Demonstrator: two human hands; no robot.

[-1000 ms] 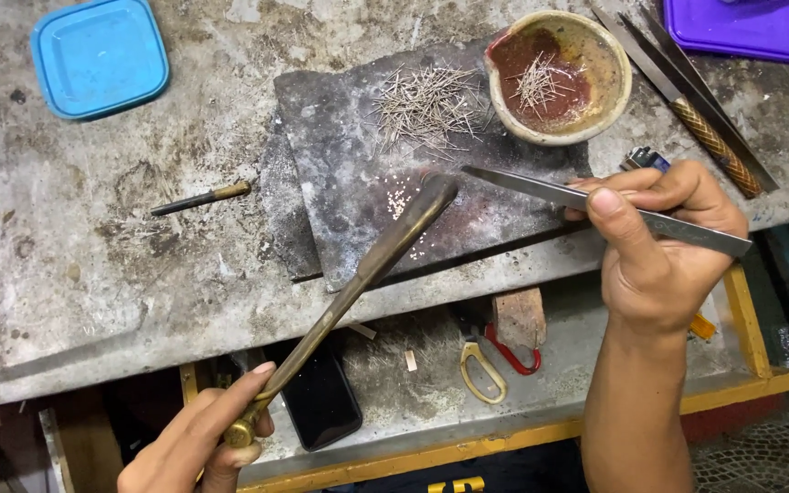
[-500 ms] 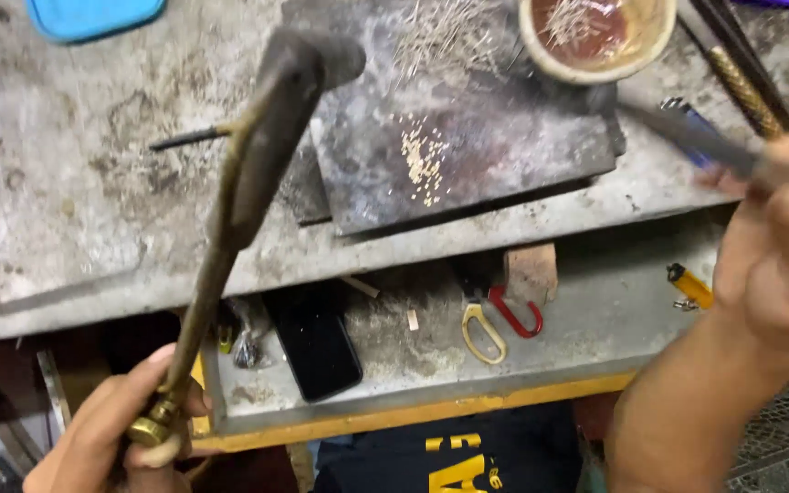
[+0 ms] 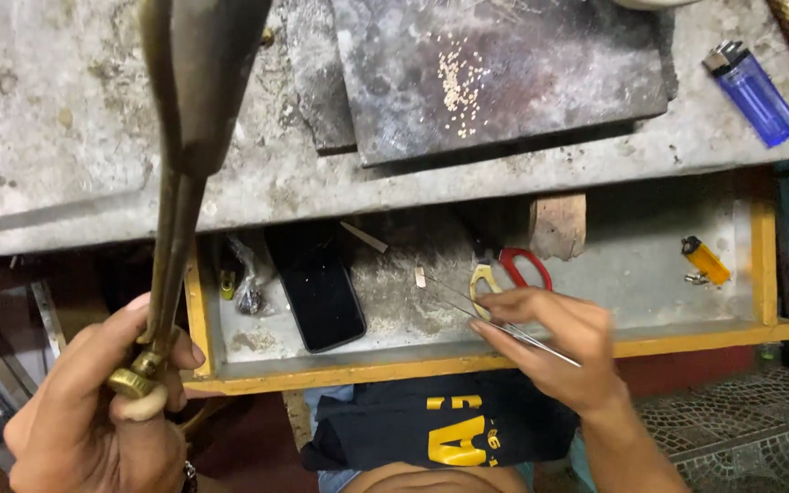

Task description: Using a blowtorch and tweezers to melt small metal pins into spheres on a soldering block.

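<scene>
A long brass blowpipe torch (image 3: 184,137) was held in the left hand (image 3: 93,411), the fingers curled tight round its lower end just above a brass fitting. Its long axis ran nearly upright in the view, leaning slightly, with the wide dark nozzle pointed away from the person, over the grey worktop (image 3: 47,119) and out past the top edge.

A pair of thin steel tweezers (image 3: 495,319) was pinched between thumb and fingertips of the right hand (image 3: 559,351). The tweezers lay aslant, their tips pointed up and to the left into the open yellow-edged drawer (image 3: 760,265), their rear end passing down and right across the fingers. Whether anything was caught in the tips could not be told.

On the worktop one dark slab (image 3: 504,82) was seen, with a small scatter of pale grains (image 3: 457,87) on it, too fine to be counted. Two lighters were counted: a blue lighter (image 3: 752,91) on the worktop and a yellow lighter (image 3: 705,260) in the drawer. One black phone (image 3: 317,288), one pair of red-handled scissors (image 3: 518,269), one yellow ring-shaped handle (image 3: 481,283) and one wooden block (image 3: 557,225) were also seen in the drawer.
</scene>
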